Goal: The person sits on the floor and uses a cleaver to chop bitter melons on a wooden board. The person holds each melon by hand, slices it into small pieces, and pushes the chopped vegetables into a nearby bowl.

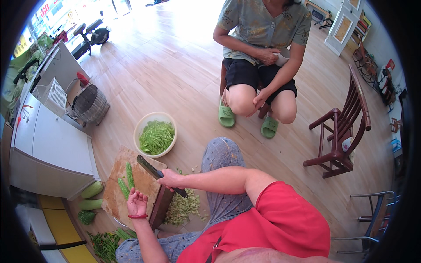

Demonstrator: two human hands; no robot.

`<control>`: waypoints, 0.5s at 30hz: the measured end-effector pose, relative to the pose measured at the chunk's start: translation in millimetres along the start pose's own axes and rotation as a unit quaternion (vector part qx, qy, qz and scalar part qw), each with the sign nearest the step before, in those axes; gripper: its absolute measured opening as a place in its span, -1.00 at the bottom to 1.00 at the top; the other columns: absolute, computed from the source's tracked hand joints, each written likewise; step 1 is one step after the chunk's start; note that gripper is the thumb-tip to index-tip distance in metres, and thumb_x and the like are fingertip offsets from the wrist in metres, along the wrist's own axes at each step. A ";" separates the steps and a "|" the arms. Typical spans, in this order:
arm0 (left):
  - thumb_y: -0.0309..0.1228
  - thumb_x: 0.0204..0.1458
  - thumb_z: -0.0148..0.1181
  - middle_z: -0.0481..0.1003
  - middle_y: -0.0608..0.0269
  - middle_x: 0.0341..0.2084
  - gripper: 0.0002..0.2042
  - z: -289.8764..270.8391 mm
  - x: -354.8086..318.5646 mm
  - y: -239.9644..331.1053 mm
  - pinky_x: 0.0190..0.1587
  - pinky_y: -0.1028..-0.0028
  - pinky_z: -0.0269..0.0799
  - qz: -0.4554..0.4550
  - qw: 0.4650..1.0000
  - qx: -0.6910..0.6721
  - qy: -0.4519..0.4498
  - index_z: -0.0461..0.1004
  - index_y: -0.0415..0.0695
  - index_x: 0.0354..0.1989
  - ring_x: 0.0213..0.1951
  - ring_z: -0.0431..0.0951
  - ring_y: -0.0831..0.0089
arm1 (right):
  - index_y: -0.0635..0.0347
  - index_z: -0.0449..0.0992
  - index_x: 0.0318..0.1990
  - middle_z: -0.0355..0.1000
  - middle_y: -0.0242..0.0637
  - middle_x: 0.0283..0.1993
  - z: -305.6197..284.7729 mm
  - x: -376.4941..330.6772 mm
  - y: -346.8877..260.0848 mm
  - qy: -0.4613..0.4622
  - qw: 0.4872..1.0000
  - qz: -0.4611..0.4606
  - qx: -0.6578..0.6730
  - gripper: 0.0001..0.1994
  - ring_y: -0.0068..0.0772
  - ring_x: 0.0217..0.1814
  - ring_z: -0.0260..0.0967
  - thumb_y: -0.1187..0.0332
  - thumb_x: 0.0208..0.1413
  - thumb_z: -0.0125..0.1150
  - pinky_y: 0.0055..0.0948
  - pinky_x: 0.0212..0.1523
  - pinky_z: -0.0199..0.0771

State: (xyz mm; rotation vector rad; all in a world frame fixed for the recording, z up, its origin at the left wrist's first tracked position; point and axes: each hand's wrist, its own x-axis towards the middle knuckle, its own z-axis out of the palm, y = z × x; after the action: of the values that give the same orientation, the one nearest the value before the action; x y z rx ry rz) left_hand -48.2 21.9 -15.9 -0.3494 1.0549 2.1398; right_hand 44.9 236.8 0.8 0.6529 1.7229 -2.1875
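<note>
My right hand (172, 179) grips a kitchen knife (150, 167) with a dark, broad blade, held slantwise over the right edge of the wooden cutting board (115, 168). Two long, bumpy green pieces that look like bitter melon lie on the board, one upper piece (130, 174) and one lower piece (123, 187). Just by their near ends is my left hand (137, 203), palm turned up and fingers loosely bent, with nothing visible in it. A pale bowl (174, 136) of sliced green strips (156, 137) stands beyond the board.
Chopped pale-green scraps (184, 207) litter the floor beside the board. Whole green gourds (91, 190) and a heap of green peppers (104, 246) lie to its left. A person (263, 57) sits opposite, holding a white cup (282, 57). A wooden chair (337, 127) stands right; a wicker basket (90, 105), far left.
</note>
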 end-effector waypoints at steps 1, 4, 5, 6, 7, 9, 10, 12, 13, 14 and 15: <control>-0.54 -0.10 0.00 0.49 0.34 -0.47 -0.77 0.3 -0.2 0.3 -0.33 0.35 0.45 -0.001 1.000 0.001 -0.002 0.41 -0.02 -0.23 -0.46 0.49 0.45 | 0.20 0.19 -0.50 0.13 -0.41 -0.71 -0.2 -1.8 -1.5 -0.002 1.000 -0.001 0.006 -0.84 -0.58 -0.80 0.09 0.38 -0.04 0.03 -0.55 -0.86 0.15; -0.55 -0.11 0.01 0.49 0.32 -0.48 -0.76 3.9 -1.4 -0.1 -0.33 0.34 0.45 -0.003 1.000 -0.006 0.008 0.41 -0.03 -0.22 -0.46 0.49 0.44 | 0.20 0.19 -0.51 0.13 -0.41 -0.71 -0.9 -1.5 -1.1 0.002 1.000 -0.001 0.015 -0.84 -0.58 -0.80 0.09 0.39 -0.04 0.03 -0.55 -0.86 0.15; -0.55 -0.11 0.01 0.49 0.32 -0.48 -0.76 3.6 -1.4 0.0 -0.33 0.34 0.45 -0.003 1.000 -0.005 0.008 0.41 -0.03 -0.22 -0.46 0.49 0.44 | 0.20 0.19 -0.51 0.13 -0.41 -0.71 -1.0 -1.3 -0.8 0.002 1.000 -0.001 0.016 -0.84 -0.58 -0.80 0.09 0.39 -0.04 0.03 -0.55 -0.86 0.15; -0.54 -0.10 0.01 0.49 0.33 -0.48 -0.76 3.2 -1.2 0.0 -0.33 0.35 0.45 -0.002 1.000 -0.001 0.004 0.41 -0.03 -0.23 -0.46 0.49 0.45 | 0.20 0.19 -0.51 0.13 -0.41 -0.71 -1.0 -1.1 -0.5 0.002 1.000 -0.004 0.017 -0.84 -0.58 -0.80 0.09 0.39 -0.05 0.03 -0.55 -0.86 0.15; -0.54 -0.10 0.01 0.49 0.34 -0.47 -0.77 2.4 -1.1 -0.3 -0.33 0.35 0.44 0.000 1.000 0.002 -0.001 0.41 -0.02 -0.23 -0.45 0.49 0.45 | 0.20 0.19 -0.51 0.13 -0.41 -0.71 -1.0 -1.0 0.0 0.003 1.000 -0.006 0.017 -0.83 -0.58 -0.80 0.09 0.39 -0.05 0.04 -0.55 -0.86 0.14; -0.54 -0.10 0.01 0.49 0.34 -0.47 -0.77 0.0 -0.1 0.2 -0.33 0.35 0.45 0.000 1.000 0.001 0.001 0.41 -0.02 -0.23 -0.46 0.49 0.45 | 0.20 0.18 -0.51 0.13 -0.41 -0.71 -0.6 0.3 0.5 0.002 1.000 -0.007 0.011 -0.83 -0.58 -0.81 0.09 0.39 -0.05 0.04 -0.55 -0.86 0.14; -0.54 -0.11 0.01 0.50 0.34 -0.47 -0.77 -1.1 0.2 0.2 -0.33 0.34 0.45 -0.001 1.000 0.000 0.002 0.41 -0.02 -0.23 -0.46 0.49 0.45 | 0.21 0.18 -0.51 0.13 -0.41 -0.71 -0.4 0.6 0.8 0.002 1.000 -0.007 0.006 -0.83 -0.58 -0.81 0.09 0.39 -0.05 0.04 -0.55 -0.86 0.14; -0.54 -0.11 0.01 0.50 0.34 -0.47 -0.76 -1.8 0.3 -0.3 -0.33 0.34 0.45 0.001 1.000 0.001 0.001 0.41 -0.02 -0.23 -0.46 0.50 0.45 | 0.21 0.18 -0.51 0.13 -0.40 -0.71 -0.7 0.8 1.3 0.001 1.000 -0.007 0.008 -0.83 -0.57 -0.81 0.09 0.39 -0.05 0.04 -0.54 -0.86 0.14; -0.54 -0.11 0.01 0.50 0.34 -0.47 -0.76 -1.7 0.2 -0.3 -0.33 0.34 0.45 0.002 1.000 0.002 0.000 0.41 -0.02 -0.23 -0.46 0.50 0.45 | 0.21 0.18 -0.51 0.13 -0.40 -0.71 -0.7 0.9 1.4 -0.001 1.000 -0.009 0.010 -0.83 -0.57 -0.81 0.09 0.39 -0.05 0.04 -0.54 -0.86 0.14; -0.54 -0.11 0.01 0.50 0.34 -0.47 -0.76 -1.2 -0.2 -0.4 -0.33 0.34 0.45 0.002 1.000 0.002 0.001 0.41 -0.02 -0.23 -0.46 0.50 0.45 | 0.21 0.18 -0.51 0.13 -0.40 -0.71 -0.9 1.5 2.3 -0.001 1.000 -0.008 0.011 -0.83 -0.57 -0.81 0.09 0.39 -0.05 0.04 -0.54 -0.86 0.14; -0.54 -0.11 0.00 0.50 0.33 -0.47 -0.76 -0.4 -0.8 -0.6 -0.33 0.34 0.45 0.001 1.000 0.002 0.002 0.41 -0.02 -0.23 -0.46 0.50 0.45 | 0.21 0.18 -0.51 0.13 -0.40 -0.71 -1.2 2.6 3.6 0.000 1.000 -0.009 0.012 -0.83 -0.57 -0.81 0.09 0.40 -0.05 0.04 -0.54 -0.86 0.14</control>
State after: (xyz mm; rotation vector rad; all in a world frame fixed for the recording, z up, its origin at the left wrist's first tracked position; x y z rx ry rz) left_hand -47.2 21.4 -16.0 -0.3500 1.0620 2.1385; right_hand 44.6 237.2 -3.8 0.6462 1.7117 -2.2245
